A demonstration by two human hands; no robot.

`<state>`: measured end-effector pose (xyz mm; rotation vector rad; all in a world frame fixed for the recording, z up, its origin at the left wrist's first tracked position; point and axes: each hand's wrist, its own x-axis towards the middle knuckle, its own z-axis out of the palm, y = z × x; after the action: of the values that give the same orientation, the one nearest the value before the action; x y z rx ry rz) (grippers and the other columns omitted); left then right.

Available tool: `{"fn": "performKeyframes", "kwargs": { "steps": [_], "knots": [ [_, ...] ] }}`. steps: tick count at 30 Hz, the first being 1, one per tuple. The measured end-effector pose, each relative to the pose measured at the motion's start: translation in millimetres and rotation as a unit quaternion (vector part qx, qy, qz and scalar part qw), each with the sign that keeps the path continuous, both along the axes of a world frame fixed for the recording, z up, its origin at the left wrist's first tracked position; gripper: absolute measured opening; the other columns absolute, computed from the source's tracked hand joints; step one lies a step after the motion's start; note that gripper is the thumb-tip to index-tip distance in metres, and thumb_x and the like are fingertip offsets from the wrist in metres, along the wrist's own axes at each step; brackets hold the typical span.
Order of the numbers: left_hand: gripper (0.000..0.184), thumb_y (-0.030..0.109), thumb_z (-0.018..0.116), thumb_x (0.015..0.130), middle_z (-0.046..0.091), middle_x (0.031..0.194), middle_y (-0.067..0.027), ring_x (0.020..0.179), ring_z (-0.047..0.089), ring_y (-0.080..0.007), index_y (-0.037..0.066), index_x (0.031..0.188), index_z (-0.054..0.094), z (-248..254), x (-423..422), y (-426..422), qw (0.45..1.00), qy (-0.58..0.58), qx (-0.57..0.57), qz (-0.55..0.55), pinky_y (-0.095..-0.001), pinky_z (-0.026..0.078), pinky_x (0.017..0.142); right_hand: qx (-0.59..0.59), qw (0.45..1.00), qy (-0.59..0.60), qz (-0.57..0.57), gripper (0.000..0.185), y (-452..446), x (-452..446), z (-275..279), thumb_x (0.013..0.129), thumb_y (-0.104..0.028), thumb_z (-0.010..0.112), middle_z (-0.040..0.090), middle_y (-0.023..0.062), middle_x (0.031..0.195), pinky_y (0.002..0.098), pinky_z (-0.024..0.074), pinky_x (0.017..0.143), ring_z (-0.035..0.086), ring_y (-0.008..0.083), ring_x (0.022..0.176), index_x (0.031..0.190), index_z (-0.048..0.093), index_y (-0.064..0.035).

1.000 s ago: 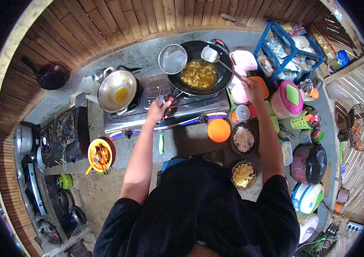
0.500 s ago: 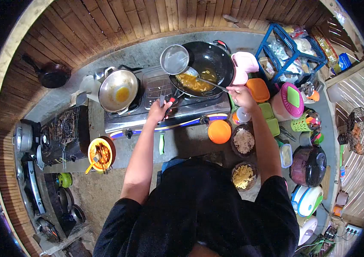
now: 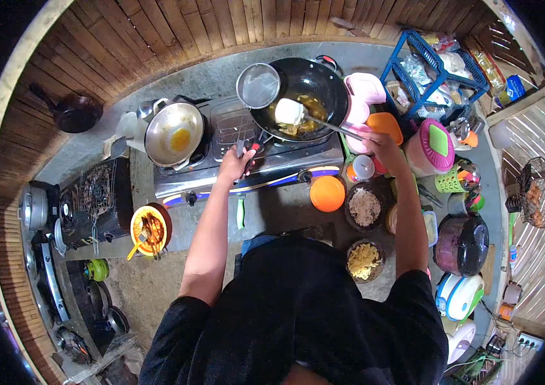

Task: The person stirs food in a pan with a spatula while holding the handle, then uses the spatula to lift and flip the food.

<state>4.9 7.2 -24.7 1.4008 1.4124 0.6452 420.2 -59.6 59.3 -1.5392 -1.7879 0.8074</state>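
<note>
My left hand (image 3: 235,165) is closed round the strainer handle and the wok's black-and-red handle. The mesh strainer (image 3: 258,86) is over the left rim of the black wok (image 3: 330,86). Pale pieces in brownish liquid (image 3: 312,106) lie at the wok's bottom. In my right hand (image 3: 381,147) is the dark handle of a spatula (image 3: 290,111), whose shiny flat head is low in the wok over the pieces.
A metal pan (image 3: 175,136) sits on the stove's (image 3: 250,176) left burner. An orange lid (image 3: 327,194), a bowl of pale shreds (image 3: 364,208) and a bowl of yellow pieces (image 3: 364,261) are nearer me. A blue rack (image 3: 439,80) stands back right; a sauce bowl (image 3: 150,232) is left.
The spatula head has gone from the wok's back down to its left side by the strainer, then slightly right. The pieces have shifted and spread. My left hand keeps its hold.
</note>
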Motion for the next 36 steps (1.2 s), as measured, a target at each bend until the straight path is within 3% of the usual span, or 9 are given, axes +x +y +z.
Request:
{"fn": "performKeyframes", "kwargs": {
  "steps": [2, 6, 8, 15, 18, 20, 23, 27, 36],
  "knots": [
    [0.031, 0.032, 0.065, 0.088, 0.063, 0.066, -0.006, 0.043, 0.056, -0.0133, 0.006, 0.087, 0.047, -3, 1, 1, 1.0, -0.013, 0.01, 0.008, -0.029, 0.042, 0.036, 0.035, 0.999, 0.002, -0.036, 0.031, 4, 3, 0, 0.089, -0.017, 0.056, 0.065, 0.0062, 0.078, 0.0275, 0.047, 0.066, 0.059, 0.0127, 0.071, 0.115, 0.062, -0.0004],
    [0.031, 0.031, 0.064, 0.088, 0.063, 0.067, -0.0059, 0.043, 0.056, -0.0131, 0.006, 0.086, 0.046, -5, 1, 0, 1.0, -0.01, 0.021, 0.009, -0.0289, 0.042, 0.036, 0.052, 0.99, -0.076, -0.106, 0.03, 24, 14, -19, 0.09, -0.017, 0.057, 0.068, 0.0113, 0.082, 0.0293, 0.0484, 0.068, 0.063, 0.0151, 0.074, 0.114, 0.063, -0.0021],
    [0.031, 0.031, 0.064, 0.088, 0.063, 0.067, -0.0059, 0.043, 0.056, -0.013, 0.006, 0.087, 0.046, -4, 1, 1, 1.0, -0.011, 0.004, 0.01, -0.0286, 0.042, 0.036, 0.106, 0.973, -0.132, -0.153, 0.028, 34, 13, -24, 0.089, -0.017, 0.058, 0.068, 0.0171, 0.09, 0.0312, 0.0499, 0.07, 0.067, 0.0206, 0.079, 0.112, 0.064, -0.0039],
    [0.032, 0.032, 0.065, 0.088, 0.063, 0.067, -0.0059, 0.043, 0.056, -0.0129, 0.006, 0.087, 0.046, 6, 3, -1, 1.0, -0.01, -0.006, 0.013, -0.0287, 0.041, 0.036, 0.207, 0.953, -0.174, -0.134, 0.025, 52, 11, -45, 0.087, -0.015, 0.06, 0.067, 0.019, 0.091, 0.0364, 0.0516, 0.068, 0.067, 0.0307, 0.082, 0.108, 0.065, -0.0034],
    [0.032, 0.033, 0.065, 0.088, 0.064, 0.068, -0.0061, 0.043, 0.056, -0.0129, 0.007, 0.087, 0.046, 6, 2, -2, 1.0, -0.005, -0.02, 0.012, -0.0285, 0.041, 0.036, 0.195, 0.963, -0.152, -0.107, 0.023, 46, 7, -41, 0.087, -0.015, 0.059, 0.068, 0.0151, 0.086, 0.0337, 0.0498, 0.062, 0.067, 0.0238, 0.073, 0.106, 0.066, -0.0032],
    [0.032, 0.033, 0.065, 0.088, 0.064, 0.068, -0.0061, 0.043, 0.056, -0.0129, 0.007, 0.086, 0.046, 5, 2, -2, 1.0, -0.007, -0.003, 0.013, -0.0286, 0.041, 0.036, 0.021, 0.99, -0.109, -0.085, 0.024, 44, 8, -36, 0.085, -0.015, 0.06, 0.066, 0.018, 0.083, 0.0337, 0.0483, 0.06, 0.064, 0.024, 0.066, 0.106, 0.067, -0.0039],
    [0.033, 0.033, 0.065, 0.088, 0.064, 0.067, -0.006, 0.043, 0.056, -0.0131, 0.007, 0.085, 0.046, 6, 2, -2, 1.0, -0.003, -0.006, 0.012, -0.0288, 0.041, 0.036, -0.033, 0.996, -0.083, -0.03, 0.023, 38, 10, -29, 0.085, -0.015, 0.06, 0.066, 0.0144, 0.081, 0.0307, 0.0463, 0.058, 0.061, 0.0169, 0.064, 0.103, 0.068, -0.0023],
    [0.032, 0.033, 0.065, 0.088, 0.063, 0.066, -0.0058, 0.043, 0.056, -0.0132, 0.007, 0.084, 0.046, -1, 1, 0, 1.0, -0.024, 0.003, 0.012, -0.0286, 0.041, 0.036, -0.01, 1.0, -0.018, 0.02, 0.025, 28, 4, -20, 0.085, -0.016, 0.06, 0.065, 0.0111, 0.079, 0.0303, 0.0454, 0.057, 0.06, 0.0155, 0.064, 0.102, 0.067, 0.0],
    [0.031, 0.031, 0.064, 0.089, 0.064, 0.067, -0.0059, 0.043, 0.056, -0.0129, 0.007, 0.087, 0.046, -4, 0, 1, 1.0, -0.018, -0.003, 0.004, -0.0283, 0.04, 0.035, -0.083, 0.995, 0.032, -0.05, 0.026, 5, -5, 16, 0.087, -0.016, 0.059, 0.065, 0.0051, 0.083, 0.0269, 0.0445, 0.058, 0.055, 0.0097, 0.065, 0.106, 0.066, 0.0]
  ]
}}
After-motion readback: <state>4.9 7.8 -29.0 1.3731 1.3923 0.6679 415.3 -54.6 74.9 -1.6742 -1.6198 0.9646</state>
